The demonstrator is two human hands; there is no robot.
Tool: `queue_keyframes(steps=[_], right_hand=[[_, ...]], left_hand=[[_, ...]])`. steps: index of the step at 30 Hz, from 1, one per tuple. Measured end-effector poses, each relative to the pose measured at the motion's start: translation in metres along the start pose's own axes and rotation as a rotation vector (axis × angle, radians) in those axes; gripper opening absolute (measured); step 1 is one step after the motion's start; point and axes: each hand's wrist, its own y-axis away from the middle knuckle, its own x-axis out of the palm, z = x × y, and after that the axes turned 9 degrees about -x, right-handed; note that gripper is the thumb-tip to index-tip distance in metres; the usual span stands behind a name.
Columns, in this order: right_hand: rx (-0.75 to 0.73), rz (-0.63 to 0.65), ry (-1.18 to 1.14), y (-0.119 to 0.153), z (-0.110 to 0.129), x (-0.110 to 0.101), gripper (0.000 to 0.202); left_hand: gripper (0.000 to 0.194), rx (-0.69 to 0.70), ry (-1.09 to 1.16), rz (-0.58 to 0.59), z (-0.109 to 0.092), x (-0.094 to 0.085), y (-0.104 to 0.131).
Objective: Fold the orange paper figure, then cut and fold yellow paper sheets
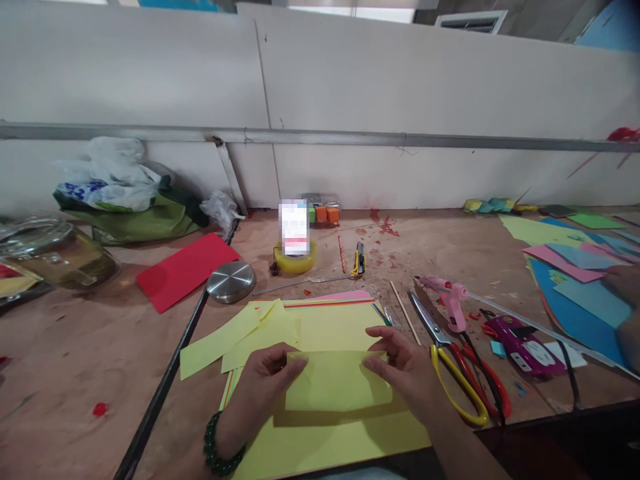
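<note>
A small yellow paper sheet (pixel 340 387) is held up by its two upper corners, its shadow falling on the paper below. My left hand (pixel 273 377) pinches the left corner between thumb and fingers; a dark green bead bracelet is on that wrist. At the right corner my right hand (pixel 395 363) grips with thumb and fingers, some fingertips raised. Under both hands lies a stack of large coloured sheets, yellow (pixel 345 443) on top. Cut yellow pieces (pixel 220 341) lie loosely across its left side.
Scissors (pixel 437 337), a pink glue gun (pixel 453 297) and a purple device (pixel 525 347) lie to the right. Behind the stack are a tape roll (pixel 296 261), a cutter knife (pixel 359 259) and a metal lid (pixel 231 281). Another person's hand (pixel 630 293) is at far right, by coloured papers.
</note>
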Motion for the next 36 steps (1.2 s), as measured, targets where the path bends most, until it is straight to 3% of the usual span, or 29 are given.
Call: queue_keyframes(steps=[9, 18, 23, 30, 36], right_hand=[[-0.027, -0.056, 0.011, 0.004, -0.006, 0.002, 0.055], [-0.04, -0.105, -0.023, 0.005, 0.001, 0.008, 0.051], [-0.047, -0.106, -0.003, 0.005, 0.007, 0.007, 0.05], [-0.08, -0.12, 0.065, 0.006, 0.0, 0.002, 0.051], [-0.055, -0.104, 0.04, 0.006, -0.006, 0.002, 0.057]], left_hand=[[0.028, 0.016, -0.077, -0.084, -0.005, -0.001, 0.004], [0.039, 0.041, -0.278, -0.121, 0.002, -0.015, 0.002], [0.037, 0.024, -0.237, -0.107, 0.003, -0.015, 0.001], [0.036, 0.041, -0.117, -0.206, -0.001, -0.006, 0.002], [0.033, 0.042, -0.112, -0.186, -0.005, -0.002, 0.006]])
